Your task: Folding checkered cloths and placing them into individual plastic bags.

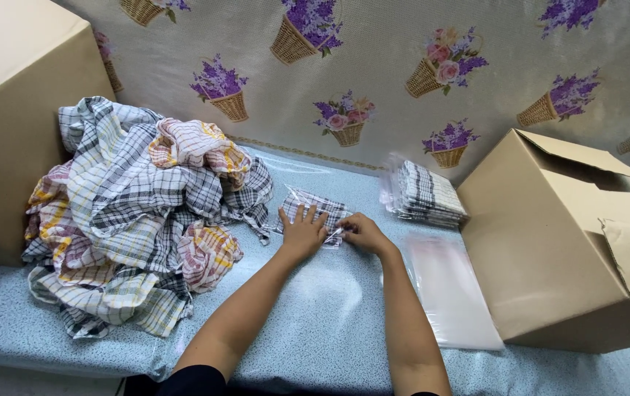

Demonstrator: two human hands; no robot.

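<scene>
A folded checked cloth in a clear plastic bag lies on the blue speckled table cover. My left hand rests flat on the bag with fingers spread, pressing it down. My right hand pinches the bag's near right edge, fingers closed on the plastic. Both forearms reach in from the bottom of the head view.
A big heap of loose checked cloths lies at the left beside a tall cardboard box. A stack of bagged cloths sits at the back right. Empty clear bags lie beside an open cardboard box.
</scene>
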